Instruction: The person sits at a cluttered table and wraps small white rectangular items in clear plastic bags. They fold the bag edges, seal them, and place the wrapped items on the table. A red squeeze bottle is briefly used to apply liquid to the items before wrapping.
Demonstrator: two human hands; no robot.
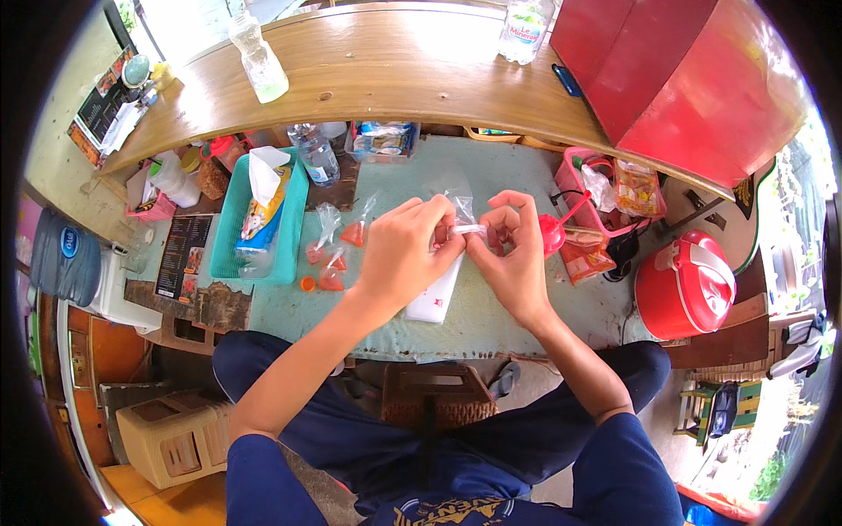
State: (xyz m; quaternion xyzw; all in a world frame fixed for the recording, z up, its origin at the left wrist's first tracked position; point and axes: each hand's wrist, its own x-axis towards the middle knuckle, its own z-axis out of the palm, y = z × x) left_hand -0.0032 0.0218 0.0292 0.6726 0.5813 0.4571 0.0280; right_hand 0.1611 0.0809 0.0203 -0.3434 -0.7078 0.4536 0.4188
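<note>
My left hand [411, 246] and my right hand [510, 246] meet over the middle of the table, pinching a gathered clear plastic bag [462, 205] between the fingertips. A pale band-like strip [468, 229] spans the gap between them; whether it is a rubber band or folded plastic I cannot tell. Under the hands lies a white plastic packet [434, 299] with small red prints. Just right of my right hand is a red plastic ladle or scoop [551, 235]. To the left, several small knotted bags of orange-red sauce [332, 281] lie near an orange cap [307, 284].
A teal basket [299, 253] holding a tissue pack stands left. At right are a pink basket [564, 172] with packets and a red rice cooker or food jar [684, 283]. A wooden shelf [395, 79] overhangs the far side, carrying bottles and a red box [697, 85].
</note>
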